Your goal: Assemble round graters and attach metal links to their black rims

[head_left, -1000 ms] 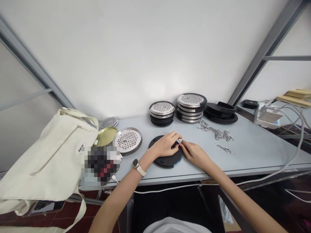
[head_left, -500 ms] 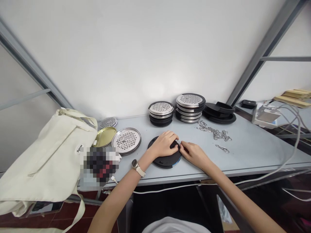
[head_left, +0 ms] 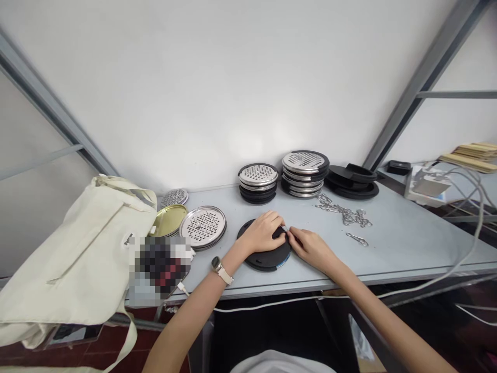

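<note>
A round black disc (head_left: 267, 259) lies flat on the table in front of me, a strip of blue showing at its right edge. My left hand (head_left: 264, 231) rests over its top with curled fingers, pressing and gripping it near the far right rim. At that rim, the thumb and fingers of my right hand (head_left: 305, 241) are pinched together on a small silvery metal piece (head_left: 285, 228). Most of this piece is hidden by the fingers. To the right, a single metal snap hook (head_left: 357, 239) lies apart from a loose heap of snap hooks (head_left: 349, 215).
Stacks of perforated metal discs with black rims (head_left: 258, 175) (head_left: 305, 161) stand against the wall. Black round covers (head_left: 352, 189) lie beside them. Leftward are perforated discs (head_left: 203, 226), a gold-coloured lid (head_left: 171, 220) and a cream bag (head_left: 85, 254). A white cable (head_left: 267, 305) crosses the table's front.
My hands stay at the same spot on the black disc. The right fingers shift slightly at the rim around the metal piece. The view sways a little.
</note>
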A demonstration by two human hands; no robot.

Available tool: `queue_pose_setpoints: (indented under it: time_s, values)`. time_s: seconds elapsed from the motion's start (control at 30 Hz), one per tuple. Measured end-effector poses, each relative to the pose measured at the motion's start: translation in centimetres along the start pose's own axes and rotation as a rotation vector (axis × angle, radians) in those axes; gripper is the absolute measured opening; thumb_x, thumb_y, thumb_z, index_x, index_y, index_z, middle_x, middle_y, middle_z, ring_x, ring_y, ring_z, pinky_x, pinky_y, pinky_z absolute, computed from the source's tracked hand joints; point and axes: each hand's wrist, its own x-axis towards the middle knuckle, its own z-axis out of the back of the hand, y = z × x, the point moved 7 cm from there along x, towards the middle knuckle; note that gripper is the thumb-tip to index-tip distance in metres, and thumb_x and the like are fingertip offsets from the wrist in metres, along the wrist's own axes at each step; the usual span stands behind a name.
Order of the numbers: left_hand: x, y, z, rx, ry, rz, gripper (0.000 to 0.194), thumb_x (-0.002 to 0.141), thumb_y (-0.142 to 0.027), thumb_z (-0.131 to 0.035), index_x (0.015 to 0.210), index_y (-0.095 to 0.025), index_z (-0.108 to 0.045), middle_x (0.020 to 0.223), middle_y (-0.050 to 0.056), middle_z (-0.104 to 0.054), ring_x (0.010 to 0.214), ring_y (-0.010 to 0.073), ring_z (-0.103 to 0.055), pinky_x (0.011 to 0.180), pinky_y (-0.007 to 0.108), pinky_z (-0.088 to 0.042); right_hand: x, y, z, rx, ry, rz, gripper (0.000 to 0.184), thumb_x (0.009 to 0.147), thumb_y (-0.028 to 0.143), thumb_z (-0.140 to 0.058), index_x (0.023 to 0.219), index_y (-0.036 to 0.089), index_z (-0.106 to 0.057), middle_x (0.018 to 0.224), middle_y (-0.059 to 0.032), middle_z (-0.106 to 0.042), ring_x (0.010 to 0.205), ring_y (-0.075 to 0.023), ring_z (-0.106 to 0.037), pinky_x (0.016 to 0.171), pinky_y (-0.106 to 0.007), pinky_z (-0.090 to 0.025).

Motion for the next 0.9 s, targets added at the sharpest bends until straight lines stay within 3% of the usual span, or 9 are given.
queue_pose_setpoints:
  time_s: [0.9]
  values:
    - [0.00,-0.09,-0.01,-0.006,0.005,-0.015,0.006,0.081,-0.021,-0.050,0.085,-0.018,-0.047,0.087,0.005,-0.052,0.085,0.0194,-0.049,0.078,0.032,-0.042,-0.08,0.13,0.09,-0.096,-0.060,0.026,0.026,0.093,0.028,-0.033,0.071,0.021,-0.044,0.056,0.0003,-0.053,0.048,-0.0134,-0.046,0.051,-0.024,-0.028]
